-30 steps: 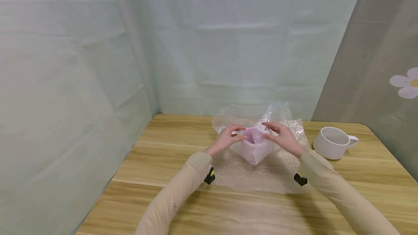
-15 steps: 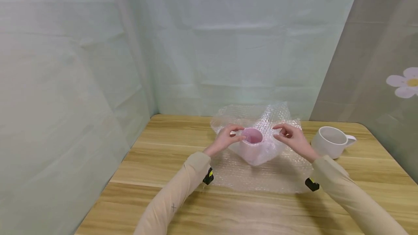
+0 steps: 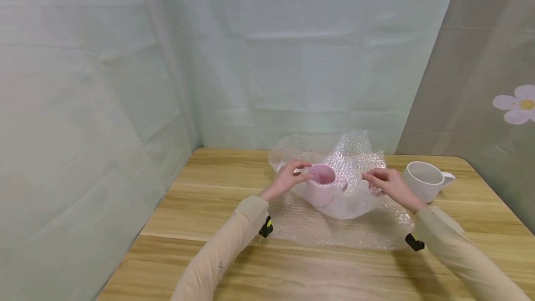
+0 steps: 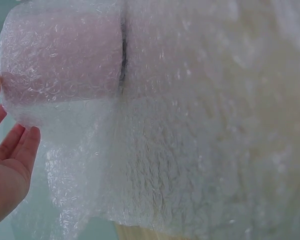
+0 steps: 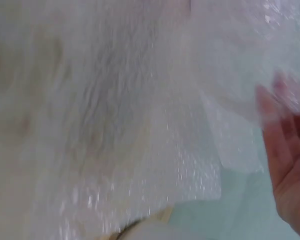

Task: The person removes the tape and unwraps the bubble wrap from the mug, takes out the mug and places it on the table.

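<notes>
A pink mug (image 3: pixel 323 195) stands partly wrapped in clear bubble wrap (image 3: pixel 349 158), its opening and handle (image 3: pixel 342 184) showing in the head view. My left hand (image 3: pixel 287 179) grips the mug's left side at the rim, with wrap under the fingers. In the left wrist view the mug (image 4: pixel 65 57) shows pink through the bubbles, fingers of the left hand (image 4: pixel 12 170) against its end. To the right of the mug, my right hand (image 3: pixel 388 184) pinches a flap of the wrap and holds it out from the mug. The right wrist view shows that hand (image 5: pixel 290 155) blurred behind the film.
A white mug (image 3: pixel 421 188) stands just beyond the right hand, its handle to the right. The wrap spreads flat under the pink mug on the wooden table (image 3: pixel 200 208). Pale cloth curtains (image 3: pixel 292 68) hang behind and to the left.
My right hand has moved right and slightly nearer, drawing the bubble wrap off the pink mug's mouth and uncovering its handle. The left hand stays at the rim.
</notes>
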Motion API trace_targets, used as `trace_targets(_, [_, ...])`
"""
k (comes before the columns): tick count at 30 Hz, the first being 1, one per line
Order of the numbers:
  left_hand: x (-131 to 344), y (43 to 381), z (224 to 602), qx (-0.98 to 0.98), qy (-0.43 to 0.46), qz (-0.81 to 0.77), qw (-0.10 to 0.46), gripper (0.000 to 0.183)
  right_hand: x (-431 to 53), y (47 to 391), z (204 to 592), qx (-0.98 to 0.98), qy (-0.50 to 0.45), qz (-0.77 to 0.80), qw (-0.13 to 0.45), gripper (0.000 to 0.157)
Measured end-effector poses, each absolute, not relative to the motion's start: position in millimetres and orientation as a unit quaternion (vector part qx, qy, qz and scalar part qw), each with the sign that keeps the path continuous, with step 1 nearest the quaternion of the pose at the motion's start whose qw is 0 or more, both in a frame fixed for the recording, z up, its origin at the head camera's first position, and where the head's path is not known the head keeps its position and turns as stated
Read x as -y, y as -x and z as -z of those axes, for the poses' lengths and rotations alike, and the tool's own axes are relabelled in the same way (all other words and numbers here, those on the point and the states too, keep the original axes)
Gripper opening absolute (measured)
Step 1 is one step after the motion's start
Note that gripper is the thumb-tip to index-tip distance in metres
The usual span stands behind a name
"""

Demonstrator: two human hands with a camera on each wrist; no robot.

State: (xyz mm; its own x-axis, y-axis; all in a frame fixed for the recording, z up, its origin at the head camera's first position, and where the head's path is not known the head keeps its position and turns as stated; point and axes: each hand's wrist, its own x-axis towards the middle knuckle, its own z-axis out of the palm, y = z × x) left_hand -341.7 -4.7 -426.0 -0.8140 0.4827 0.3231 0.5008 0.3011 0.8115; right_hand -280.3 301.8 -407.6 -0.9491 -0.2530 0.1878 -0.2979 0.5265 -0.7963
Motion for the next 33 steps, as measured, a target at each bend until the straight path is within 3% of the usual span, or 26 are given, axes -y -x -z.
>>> trace_targets(7, [6, 340, 426, 0.799, 0.304, 0.520, 0.006, 0.038, -315, 275, 404, 0.890, -0.174, -0.420, -0.046, 0.036])
trace_targets(13, [9, 327, 409, 0.779, 0.320, 0.540, -0.009, 0.037, -325, 275, 406, 0.895, -0.219, -0.378, -0.095, 0.044])
trace_targets(25, [7, 339, 424, 0.802, 0.303, 0.514, 0.009, 0.038, -327, 268, 411, 0.851, -0.299, -0.376, -0.211, 0.059])
trace_targets(33, [8, 338, 420, 0.806, 0.304, 0.507, 0.015, 0.037, -328, 269, 411, 0.850, -0.317, -0.368, -0.203, 0.057])
